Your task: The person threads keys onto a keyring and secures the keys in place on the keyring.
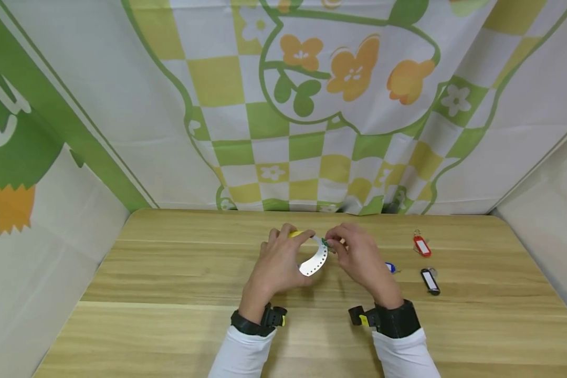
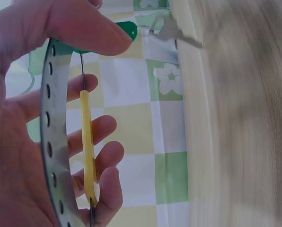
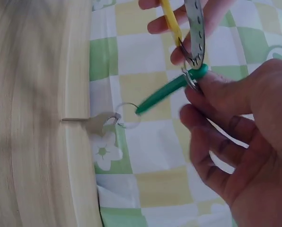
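A curved metal band with a row of holes [image 1: 315, 262] is gripped in my left hand [image 1: 281, 260], thumb and fingers around it. A slim yellow bar with metal ends [image 2: 87, 146] runs along the fingers opposite the band. At the band's end, my right hand [image 1: 359, 257] pinches a green key tag [image 3: 164, 92] between thumb and index finger. A metal ring [image 3: 190, 78] sits at the pinched end, right at the band's end. From the tag's other end hangs a thin split ring with a key [image 3: 101, 123].
Right of my right hand, a blue key tag [image 1: 390, 268], a red key tag [image 1: 422, 245] and a black key tag [image 1: 430, 281] lie on the wooden table [image 1: 179, 283]. A patterned curtain [image 1: 274, 157] hangs behind the table's back edge.
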A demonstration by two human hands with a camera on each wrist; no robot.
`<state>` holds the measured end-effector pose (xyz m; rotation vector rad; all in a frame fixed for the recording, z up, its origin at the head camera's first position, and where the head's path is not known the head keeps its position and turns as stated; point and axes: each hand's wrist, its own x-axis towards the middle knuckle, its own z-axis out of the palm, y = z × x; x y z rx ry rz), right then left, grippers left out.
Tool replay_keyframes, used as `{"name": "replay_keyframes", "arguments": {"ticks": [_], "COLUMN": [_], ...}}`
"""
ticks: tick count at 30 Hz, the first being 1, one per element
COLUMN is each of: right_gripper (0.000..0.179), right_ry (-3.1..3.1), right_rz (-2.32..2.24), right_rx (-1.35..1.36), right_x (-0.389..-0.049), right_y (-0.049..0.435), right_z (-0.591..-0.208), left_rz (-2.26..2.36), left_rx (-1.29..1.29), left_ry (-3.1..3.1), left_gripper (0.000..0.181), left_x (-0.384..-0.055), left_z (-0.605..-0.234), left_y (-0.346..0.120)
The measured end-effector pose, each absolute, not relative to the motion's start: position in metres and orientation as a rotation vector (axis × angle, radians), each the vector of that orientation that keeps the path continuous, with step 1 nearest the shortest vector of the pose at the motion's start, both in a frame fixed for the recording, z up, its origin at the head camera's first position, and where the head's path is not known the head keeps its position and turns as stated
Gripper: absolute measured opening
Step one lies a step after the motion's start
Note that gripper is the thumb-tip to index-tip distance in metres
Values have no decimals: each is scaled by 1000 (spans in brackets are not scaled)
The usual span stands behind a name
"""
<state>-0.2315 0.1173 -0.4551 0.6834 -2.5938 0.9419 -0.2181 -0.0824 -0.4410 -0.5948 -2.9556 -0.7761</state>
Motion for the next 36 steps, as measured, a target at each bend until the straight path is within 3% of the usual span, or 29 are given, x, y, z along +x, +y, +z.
{"name": "replay_keyframes", "arguments": {"ticks": [18,25,32,36], "right_gripper": [11,6,5,6], "right_ry": [-2622,-2591,-2459,-2423], "right_rz": [1658,1420,828,724], "right_rx": [423,473,723,761], "right_x": [-235,-233,-233,-232], "right_y": [127,121,114,112], "right_z": [-456,-456,-457,-457], "left_rz": [-810,-791,-758,-763], "left_rx": [-556,-562,-556,-551], "left_ry": [-2958,-2964,-2959,-2969], "left_gripper": [92,91,92,91], "left_x": [-219,-218,-218,-218], "left_z": [-440,-440,-441,-440], "left_y": [-83,-83,-83,-83]}}
